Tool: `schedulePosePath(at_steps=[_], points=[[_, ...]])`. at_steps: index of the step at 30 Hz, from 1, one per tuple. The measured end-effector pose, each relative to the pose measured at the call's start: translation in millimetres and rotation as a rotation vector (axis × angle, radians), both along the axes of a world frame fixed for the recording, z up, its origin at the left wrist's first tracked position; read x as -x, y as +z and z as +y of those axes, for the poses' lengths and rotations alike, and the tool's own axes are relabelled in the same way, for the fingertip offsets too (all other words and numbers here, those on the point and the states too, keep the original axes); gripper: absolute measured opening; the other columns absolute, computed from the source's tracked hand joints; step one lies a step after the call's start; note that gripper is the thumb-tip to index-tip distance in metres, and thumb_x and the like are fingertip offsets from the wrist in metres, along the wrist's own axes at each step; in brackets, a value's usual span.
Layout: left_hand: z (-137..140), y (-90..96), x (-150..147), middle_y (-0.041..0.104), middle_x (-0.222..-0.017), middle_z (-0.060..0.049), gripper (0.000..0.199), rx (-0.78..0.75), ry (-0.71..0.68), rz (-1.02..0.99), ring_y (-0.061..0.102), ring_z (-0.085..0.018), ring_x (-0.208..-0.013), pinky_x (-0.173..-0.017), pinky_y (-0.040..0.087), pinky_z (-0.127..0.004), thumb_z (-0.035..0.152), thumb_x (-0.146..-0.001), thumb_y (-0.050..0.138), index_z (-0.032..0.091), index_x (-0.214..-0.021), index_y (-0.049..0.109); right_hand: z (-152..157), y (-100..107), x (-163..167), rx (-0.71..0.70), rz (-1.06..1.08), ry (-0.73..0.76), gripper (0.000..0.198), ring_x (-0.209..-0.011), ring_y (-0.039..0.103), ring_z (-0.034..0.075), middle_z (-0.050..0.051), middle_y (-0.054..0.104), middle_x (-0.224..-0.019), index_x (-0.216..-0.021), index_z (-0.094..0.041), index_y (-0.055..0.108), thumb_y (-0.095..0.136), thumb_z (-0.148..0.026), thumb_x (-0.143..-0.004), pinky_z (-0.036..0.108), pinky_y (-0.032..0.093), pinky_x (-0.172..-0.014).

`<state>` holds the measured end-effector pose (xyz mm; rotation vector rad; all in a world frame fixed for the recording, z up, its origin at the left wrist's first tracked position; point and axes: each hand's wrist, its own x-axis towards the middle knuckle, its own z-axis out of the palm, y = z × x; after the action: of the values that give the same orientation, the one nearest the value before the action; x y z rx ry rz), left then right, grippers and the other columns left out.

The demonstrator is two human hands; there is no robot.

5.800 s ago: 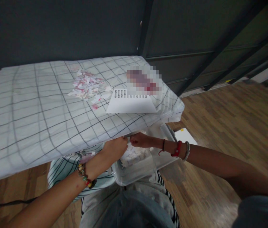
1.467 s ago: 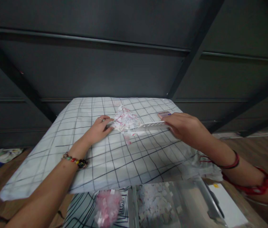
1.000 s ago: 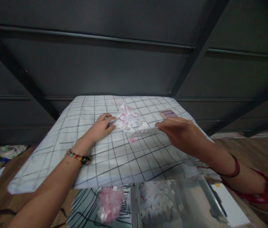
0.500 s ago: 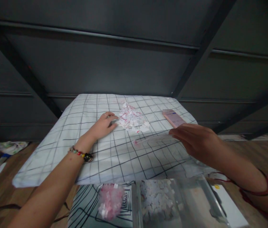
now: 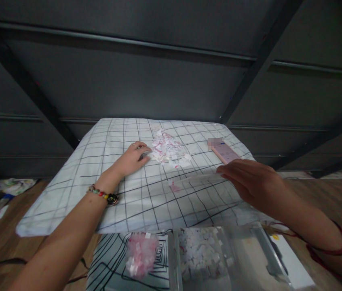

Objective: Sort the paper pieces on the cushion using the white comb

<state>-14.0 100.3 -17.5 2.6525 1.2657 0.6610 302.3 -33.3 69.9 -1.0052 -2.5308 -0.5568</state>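
My left hand (image 5: 135, 157) rests on the checked cloth at the left edge of a pile of small white and pink paper scraps (image 5: 166, 148). Its thumb and fingers are apart, the fingertips touching the nearest scraps. My right hand (image 5: 250, 180) pinches one end of a clear plastic bag (image 5: 198, 178), which stretches left just over the cloth. Some pink bits (image 5: 175, 186) show at the bag's far corner. Close beyond the right fingers lies a phone (image 5: 225, 152) with a lit screen, partly covered by that hand.
A table with a white checked cloth (image 5: 68, 190) stands against a dark panelled wall (image 5: 128, 81). In front are a heap of small pink packets (image 5: 142, 254) on a patterned surface and a clear plastic box (image 5: 251, 258), its left part holding pale scraps (image 5: 201, 252).
The bag's far end has dipped slightly toward me, and its pink bits show more widely. My right hand has barely shifted; my left hand stays by the pile.
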Motion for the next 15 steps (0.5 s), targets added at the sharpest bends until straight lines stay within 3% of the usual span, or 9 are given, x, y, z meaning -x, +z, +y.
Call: schedulePosePath(at_steps=[10, 15], points=[[0.5, -0.1, 0.1, 0.053, -0.113, -0.014, 0.038, 0.001, -0.011, 0.008, 0.046, -0.027, -0.115, -0.102, 0.037, -0.043, 0.035, -0.090, 0.041, 0.012, -0.110, 0.062, 17.9, 0.4, 5.0, -0.042, -0.094, -0.105, 0.027, -0.058, 0.054, 0.015, 0.002, 0.059, -0.062, -0.081, -0.019, 0.060, 0.038, -0.005, -0.082, 0.028, 0.039, -0.056], [-0.5, 1.7, 1.0, 0.052, -0.116, -0.012, 0.037, 0.013, 0.000, 0.014, 0.045, -0.027, -0.117, -0.103, 0.036, -0.043, 0.036, -0.089, 0.041, 0.014, -0.112, 0.061, 21.2, -1.5, 3.2, -0.046, -0.056, -0.049, 0.025, -0.059, 0.058, 0.015, 0.002, 0.063, -0.065, -0.084, -0.018, 0.060, 0.039, -0.005, -0.083, 0.026, 0.043, -0.056]])
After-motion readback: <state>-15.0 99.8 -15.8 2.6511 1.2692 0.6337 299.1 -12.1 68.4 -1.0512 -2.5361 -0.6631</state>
